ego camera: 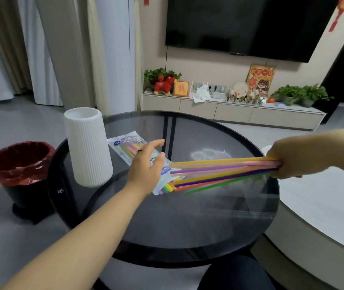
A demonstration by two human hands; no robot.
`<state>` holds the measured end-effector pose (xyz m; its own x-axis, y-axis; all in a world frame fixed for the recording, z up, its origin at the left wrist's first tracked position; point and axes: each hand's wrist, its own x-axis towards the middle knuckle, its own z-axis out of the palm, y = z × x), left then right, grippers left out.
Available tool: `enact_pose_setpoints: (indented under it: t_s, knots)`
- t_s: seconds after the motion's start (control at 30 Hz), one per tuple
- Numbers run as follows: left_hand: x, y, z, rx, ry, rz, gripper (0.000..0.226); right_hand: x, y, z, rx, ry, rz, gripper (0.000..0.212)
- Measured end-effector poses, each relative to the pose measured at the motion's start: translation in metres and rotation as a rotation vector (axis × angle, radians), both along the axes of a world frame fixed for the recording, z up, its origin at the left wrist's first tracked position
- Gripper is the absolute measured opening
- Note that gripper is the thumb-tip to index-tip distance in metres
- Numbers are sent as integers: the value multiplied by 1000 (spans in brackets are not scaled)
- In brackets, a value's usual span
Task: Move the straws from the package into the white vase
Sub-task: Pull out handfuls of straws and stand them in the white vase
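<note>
A tall ribbed white vase stands upright at the left of the round glass table. Just right of it lies the clear straw package, with coloured straws still inside and several ends poking out of its near opening. My left hand rests flat on the package, fingers spread. My right hand grips a bundle of coloured straws by their right ends. The bundle lies almost level above the table, its left ends just clear of the package mouth.
A black bin with a red liner stands on the floor left of the table. A white round table sits to the right. A TV cabinet with plants and ornaments lines the far wall.
</note>
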<state>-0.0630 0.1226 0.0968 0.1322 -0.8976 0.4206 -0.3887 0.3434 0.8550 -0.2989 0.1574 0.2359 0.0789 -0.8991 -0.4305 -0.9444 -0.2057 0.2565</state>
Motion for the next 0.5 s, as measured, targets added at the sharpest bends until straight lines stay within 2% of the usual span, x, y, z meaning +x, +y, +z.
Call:
enact_pose_setpoints:
  t_s: [0.07,0.13,0.2,0.23,0.33,0.37,0.4,0.43,0.5]
  knots:
    - [-7,13,13,-53,-260,-144,43,20,-5,2,21,9,57,27]
    - [-14,20,17,5,-521,-255,68,39,-10,4,62,-15,96,27]
    - [-20,22,15,122,-611,-279,77,54,-13,7,74,-16,146,27]
    - [-22,21,12,163,-584,-261,70,60,-13,9,74,-16,170,26]
    - [-20,16,3,163,-453,-225,16,72,-14,13,66,-40,204,23]
    - [-17,15,1,146,-433,-222,6,75,-15,16,46,-64,208,18]
    - [-14,14,0,133,-414,-219,16,78,-15,17,18,-110,212,7]
    - [-12,14,-1,146,-370,-236,23,78,-16,18,-15,-172,221,13]
    - [-8,15,-1,182,-252,-272,31,76,-22,17,-132,-352,228,55]
